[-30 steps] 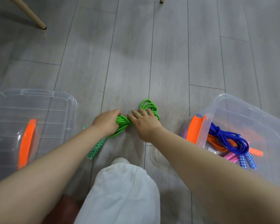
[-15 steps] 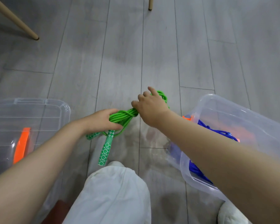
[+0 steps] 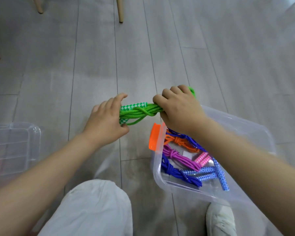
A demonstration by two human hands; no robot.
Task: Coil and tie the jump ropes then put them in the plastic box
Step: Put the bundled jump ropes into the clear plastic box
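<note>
A coiled green jump rope [image 3: 141, 112] with a knot at its middle hangs above the floor between both hands. My left hand [image 3: 106, 121] grips the end with the green-and-white patterned handles. My right hand [image 3: 179, 108] grips the other end, whose loops stick out past the knuckles. Just below my right hand stands the clear plastic box [image 3: 157, 174] with an orange latch [image 3: 154, 136]. Inside it lie tied ropes: orange [image 3: 177, 139], purple [image 3: 180, 158] and blue [image 3: 179, 173].
A clear lid [image 3: 19, 142] with an orange latch lies on the grey wood floor at the left. Wooden chair legs [image 3: 120, 11] stand at the top. My knee in white trousers [image 3: 95, 208] and a white shoe [image 3: 220, 217] are at the bottom.
Both hands have lifted the green rope off the floor and carried it right, toward the box. The knot now shows between the hands, and the handles lie in my left hand.
</note>
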